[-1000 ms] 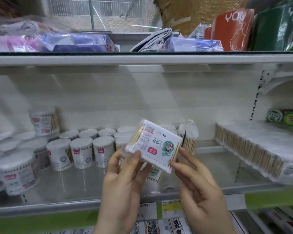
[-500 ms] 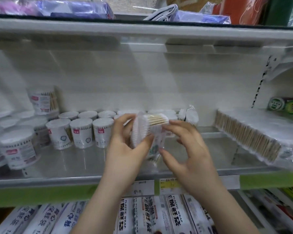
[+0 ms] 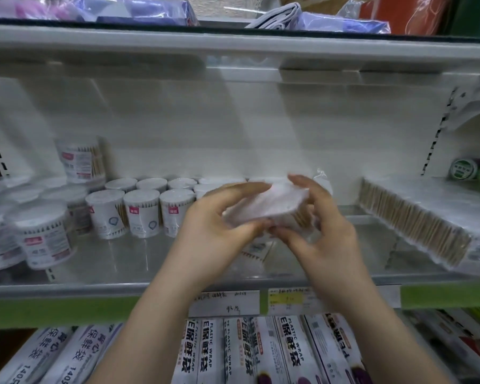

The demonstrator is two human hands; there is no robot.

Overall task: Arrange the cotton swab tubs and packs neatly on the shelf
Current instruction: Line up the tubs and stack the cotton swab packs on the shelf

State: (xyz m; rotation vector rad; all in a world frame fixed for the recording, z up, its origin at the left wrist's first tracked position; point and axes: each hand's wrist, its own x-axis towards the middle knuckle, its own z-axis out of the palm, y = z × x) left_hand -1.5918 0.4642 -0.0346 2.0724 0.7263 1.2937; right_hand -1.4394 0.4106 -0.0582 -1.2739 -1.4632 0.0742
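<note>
Two hands meet on one flat clear-plastic pack of cotton swabs [image 3: 266, 203]. The left hand [image 3: 214, 228] grips its left end, fingers curled over the top and thumb beneath. The right hand [image 3: 327, 234] pinches the right end, fingers hooked over the far corner. From my seat the pack reads as a pale, blurred slab of white cotton tips, held tilted in the air above the middle of the grey metal shelf [image 3: 117, 261]. Wooden sticks show along its lower right edge, and I cannot make out any label.

Just under the hands a second pack [image 3: 254, 252] lies on the shelf, mostly hidden. To the left, round white tubs [image 3: 142, 214] with red tags stand in close rows, and one more tub [image 3: 81, 159] sits stacked higher, further left. To the right, well apart from the hands, a long clear-wrapped block of wooden-stick swabs [image 3: 416, 220] lies slanted toward the shelf's front lip. I see bare shelf between the tub rows and that block, in front of the hands and beside them. Boxes of plastic wrap [image 3: 233, 353] fill the level below.
</note>
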